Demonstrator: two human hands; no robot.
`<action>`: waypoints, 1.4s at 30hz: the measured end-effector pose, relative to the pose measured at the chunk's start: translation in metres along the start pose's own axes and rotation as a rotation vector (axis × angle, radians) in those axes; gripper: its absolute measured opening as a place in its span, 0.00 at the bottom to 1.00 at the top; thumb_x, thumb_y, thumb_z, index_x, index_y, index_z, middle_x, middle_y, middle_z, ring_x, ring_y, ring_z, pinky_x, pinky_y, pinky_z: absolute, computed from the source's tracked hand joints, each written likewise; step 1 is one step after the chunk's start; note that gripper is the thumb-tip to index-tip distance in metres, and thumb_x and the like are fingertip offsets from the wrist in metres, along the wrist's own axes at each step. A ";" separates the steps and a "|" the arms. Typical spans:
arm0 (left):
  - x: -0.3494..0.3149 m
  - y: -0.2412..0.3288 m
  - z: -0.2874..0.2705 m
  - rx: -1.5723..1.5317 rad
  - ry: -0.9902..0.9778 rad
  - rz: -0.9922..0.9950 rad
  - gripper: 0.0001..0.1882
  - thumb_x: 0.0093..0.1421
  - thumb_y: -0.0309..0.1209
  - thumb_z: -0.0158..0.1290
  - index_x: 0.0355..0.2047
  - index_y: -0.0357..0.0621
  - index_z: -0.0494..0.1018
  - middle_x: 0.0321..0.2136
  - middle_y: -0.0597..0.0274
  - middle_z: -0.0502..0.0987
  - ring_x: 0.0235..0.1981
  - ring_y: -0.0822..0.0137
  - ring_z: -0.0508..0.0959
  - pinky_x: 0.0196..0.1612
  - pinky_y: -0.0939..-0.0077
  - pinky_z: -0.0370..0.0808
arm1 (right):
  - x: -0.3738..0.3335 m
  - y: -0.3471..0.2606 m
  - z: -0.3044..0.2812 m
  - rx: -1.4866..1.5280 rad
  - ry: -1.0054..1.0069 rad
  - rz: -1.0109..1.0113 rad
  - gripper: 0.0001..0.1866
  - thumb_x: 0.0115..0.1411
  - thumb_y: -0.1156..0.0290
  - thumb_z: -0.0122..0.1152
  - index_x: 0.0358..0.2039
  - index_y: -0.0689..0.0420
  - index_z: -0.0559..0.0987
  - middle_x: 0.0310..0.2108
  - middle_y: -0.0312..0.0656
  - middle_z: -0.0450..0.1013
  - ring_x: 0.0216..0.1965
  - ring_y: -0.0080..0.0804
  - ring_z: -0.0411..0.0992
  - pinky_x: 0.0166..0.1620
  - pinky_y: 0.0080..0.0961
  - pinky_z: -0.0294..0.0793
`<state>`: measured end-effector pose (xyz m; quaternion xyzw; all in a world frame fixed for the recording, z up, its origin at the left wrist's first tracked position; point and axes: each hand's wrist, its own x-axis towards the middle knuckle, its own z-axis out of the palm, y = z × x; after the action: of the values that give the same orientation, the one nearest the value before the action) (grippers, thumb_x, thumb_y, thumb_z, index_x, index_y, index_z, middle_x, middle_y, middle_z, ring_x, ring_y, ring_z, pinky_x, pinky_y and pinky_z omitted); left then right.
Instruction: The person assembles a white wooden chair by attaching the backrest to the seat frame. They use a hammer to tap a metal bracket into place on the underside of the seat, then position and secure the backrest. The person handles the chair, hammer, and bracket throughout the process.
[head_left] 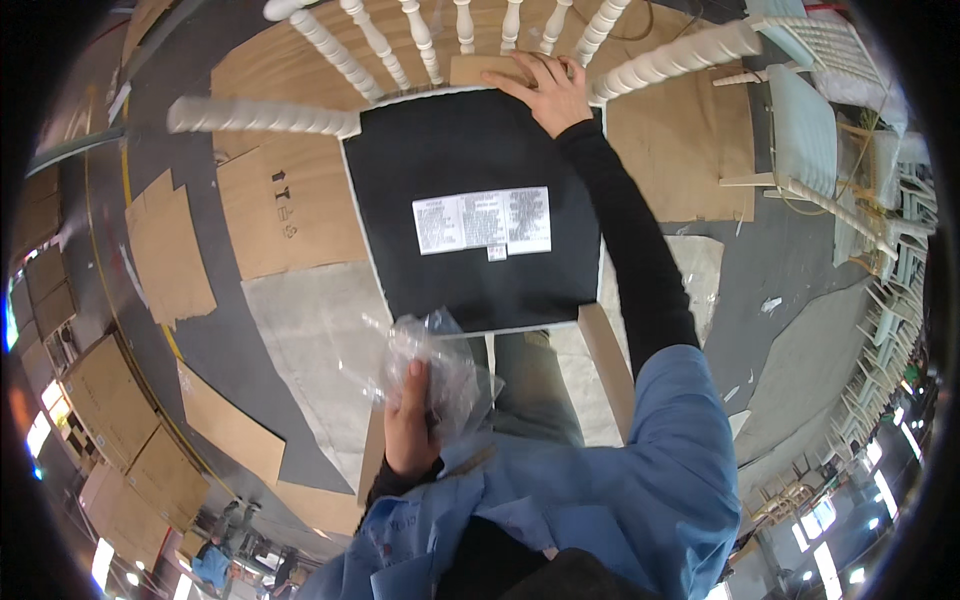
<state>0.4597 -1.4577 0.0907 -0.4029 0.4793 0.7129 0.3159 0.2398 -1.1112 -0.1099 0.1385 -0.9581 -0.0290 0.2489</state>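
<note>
A chair lies with the underside of its seat (470,290) up, black with a pale edge. White printed sheets (480,222) lie on that panel. Beyond the seat's far edge stand several white turned spindles (420,40), and ridged white legs (265,116) jut out at both far corners. My left hand (410,425) is closed around a crumpled clear plastic bag (435,365) at the seat's near edge, thumb up. At the far edge my right hand (550,92) rests with fingers spread, touching a tan piece (475,70) that looks like cardboard.
Flattened cardboard (290,215) and pale sheeting (300,320) cover the grey floor around the chair. A tan bar (607,365) extends from the seat's near right corner. White chairs (805,130) stand at the right. Large cardboard boxes (115,400) are at the left.
</note>
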 end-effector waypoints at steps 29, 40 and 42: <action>0.161 -0.068 0.010 0.009 0.596 0.176 0.19 0.66 0.50 0.53 0.44 0.50 0.73 0.37 0.67 0.75 0.29 0.76 0.72 0.25 0.82 0.65 | -0.115 -0.201 -0.228 1.848 -1.120 0.520 0.22 0.66 0.59 0.55 0.52 0.60 0.65 0.44 0.55 0.67 0.37 0.56 0.74 0.39 0.44 0.76; 0.283 0.017 0.105 0.003 -0.326 0.329 0.18 0.66 0.41 0.56 0.48 0.40 0.75 0.41 0.68 0.77 0.42 0.75 0.75 0.46 0.78 0.72 | -0.088 -0.072 -0.072 1.491 -0.351 1.388 0.20 0.61 0.64 0.68 0.49 0.61 0.76 0.21 0.24 0.64 0.21 0.12 0.59 0.22 0.16 0.57; 0.276 0.012 0.124 0.063 -0.409 0.239 0.18 0.67 0.41 0.56 0.48 0.40 0.75 0.42 0.69 0.77 0.42 0.76 0.74 0.48 0.79 0.71 | -0.077 -0.042 -0.058 1.822 -0.558 1.370 0.27 0.61 0.57 0.67 0.54 0.63 0.74 0.19 0.22 0.61 0.15 0.08 0.52 0.17 0.13 0.46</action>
<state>0.2840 -1.3275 -0.1196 -0.1804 0.4715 0.7968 0.3320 0.3425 -1.1296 -0.1009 -0.2902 -0.5208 0.7782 -0.1973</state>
